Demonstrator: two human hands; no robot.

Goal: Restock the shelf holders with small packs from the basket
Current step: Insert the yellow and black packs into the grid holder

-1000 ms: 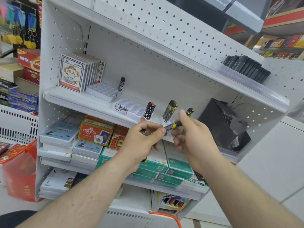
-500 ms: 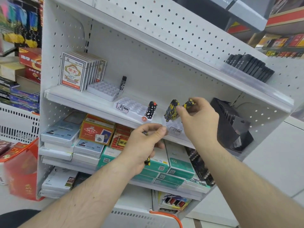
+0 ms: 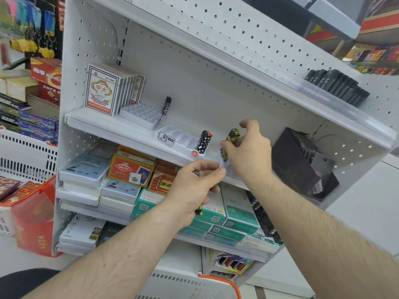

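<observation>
Right hand: raised at the front edge of the middle shelf, fingers pinching a yellow-and-black lighter standing in the clear holder; thumb lifted free above.
Left hand: just below that shelf's front edge, fingers curled tight around more yellow-and-black lighters, one end poking out under the palm.
White holder: on the same shelf, left of the right hand, near the front edge; mostly bare slots, labelled at its front.
Black-and-white lighter: upright in the white holder's right end, just beside the yellow-and-black one, not touching it.
Second white holder: further left and back, one dark lighter upright at its right rear corner.
Playing cards: boxed row at the shelf's left end, beside the second holder.
Black display box: tilted at the shelf's right end.
Lower shelf: stacked white, red and green boxes.
Basket: orange rim showing at the bottom edge, contents not visible.
</observation>
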